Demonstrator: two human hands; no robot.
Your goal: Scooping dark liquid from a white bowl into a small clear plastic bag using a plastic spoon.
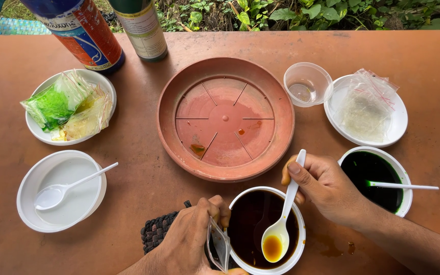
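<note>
Brown desk, set outdoors. Terracotta saucer at centre, bare but for a few amber drops. Bowl of dark brown liquid near the front edge, mostly full. Right hand closed on a white plastic spoon, lifted over the bowl with a little amber liquid in it. Left hand pinching a small clear bag at the bowl's rim. Transfer barely begun, judging by the saucer. Green bowl untouched beside.

Terracotta saucer, white spoon (amber liquid), perhaps blackish-brown bowlful
</note>
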